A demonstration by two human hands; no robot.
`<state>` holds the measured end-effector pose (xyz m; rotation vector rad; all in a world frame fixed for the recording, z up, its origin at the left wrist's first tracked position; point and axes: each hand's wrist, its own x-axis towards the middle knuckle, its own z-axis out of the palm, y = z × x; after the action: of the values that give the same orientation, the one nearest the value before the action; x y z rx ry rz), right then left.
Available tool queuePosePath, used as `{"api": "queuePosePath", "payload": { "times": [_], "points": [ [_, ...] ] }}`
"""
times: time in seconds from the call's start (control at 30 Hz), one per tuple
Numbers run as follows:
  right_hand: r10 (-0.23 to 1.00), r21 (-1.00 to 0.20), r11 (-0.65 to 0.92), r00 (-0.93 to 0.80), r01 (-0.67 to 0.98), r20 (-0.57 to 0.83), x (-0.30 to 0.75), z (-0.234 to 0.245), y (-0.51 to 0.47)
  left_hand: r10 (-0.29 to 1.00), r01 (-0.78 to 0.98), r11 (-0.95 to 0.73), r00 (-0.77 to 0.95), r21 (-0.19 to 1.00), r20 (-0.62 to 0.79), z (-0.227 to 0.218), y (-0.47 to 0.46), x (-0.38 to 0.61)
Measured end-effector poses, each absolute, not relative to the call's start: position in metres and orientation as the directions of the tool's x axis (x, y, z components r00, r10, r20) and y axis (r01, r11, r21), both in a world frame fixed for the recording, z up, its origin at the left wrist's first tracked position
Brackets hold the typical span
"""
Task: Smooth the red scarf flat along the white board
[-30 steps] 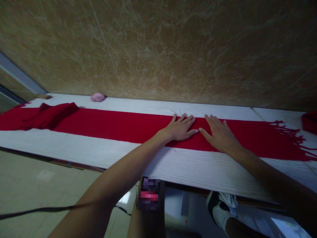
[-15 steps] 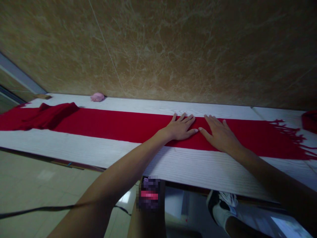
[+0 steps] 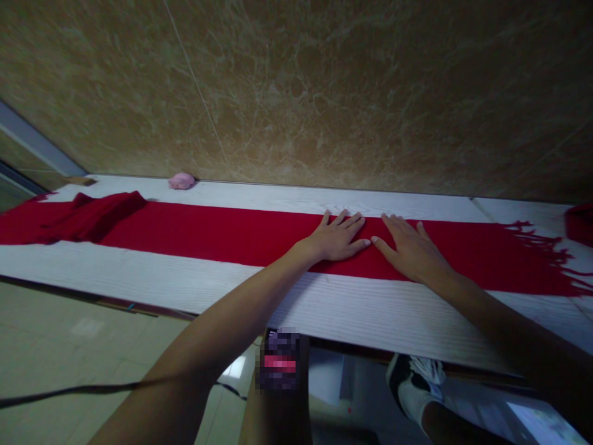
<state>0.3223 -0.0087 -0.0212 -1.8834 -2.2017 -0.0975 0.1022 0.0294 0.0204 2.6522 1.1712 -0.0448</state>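
Both your hands lie palm down on the red fringed scarf (image 3: pixel 231 235), which runs lengthwise along the white wood-grain tabletop (image 3: pixel 380 312) in front of you. Your left hand (image 3: pixel 340 240) is flat, its fingers spread and reaching to about the scarf's far edge, with nothing in its grip. Your right hand (image 3: pixel 411 252) rests just beside it in the same way, released and laid out flat, with its fingertips also near that far edge. Your thumbs point at each other and almost meet (whether the tips touch, you can't tell from here). Between your hands and the right end the scarf lies smooth, and its tassels fan out in loose strands over the white boards; toward the left end it bunches into raised folds. Past those tassels, at the right border of the view, sits a dark red bundle (image 3: pixel 580 224), partly cut off. Behind the scarf, next to the brown marbled wall (image 3: pixel 296 99), you have a small pink pig figure (image 3: pixel 182 180) and, farther left, a small wooden block (image 3: pixel 79 180). Below the near table edge, a black-and-white sneaker (image 3: pixel 399 378) shows on the right.
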Motion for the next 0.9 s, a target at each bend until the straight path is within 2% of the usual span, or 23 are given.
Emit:
{"api": "queuePosePath", "payload": {
  "times": [0.33, 0.7, 0.9],
  "points": [
    [0.972, -0.086, 0.153, -0.134, 0.985, 0.195, 0.3202, -0.0166, -0.01, 0.725, 0.731, -0.652, 0.679, 0.2, -0.117, 0.0188, 0.0301, 0.1027],
    [0.952, -0.106, 0.192, -0.158, 0.976, 0.263, 0.3266, -0.0261, -0.0069, 0.724, 0.733, -0.649, 0.678, 0.204, -0.132, 0.0222, 0.0285, 0.1027],
    [0.964, -0.09, 0.176, -0.153, 0.98, 0.217, 0.3247, -0.0227, -0.0077, 0.721, 0.729, -0.651, 0.681, 0.209, -0.127, 0.0224, 0.0285, 0.1027]
  ]
}}
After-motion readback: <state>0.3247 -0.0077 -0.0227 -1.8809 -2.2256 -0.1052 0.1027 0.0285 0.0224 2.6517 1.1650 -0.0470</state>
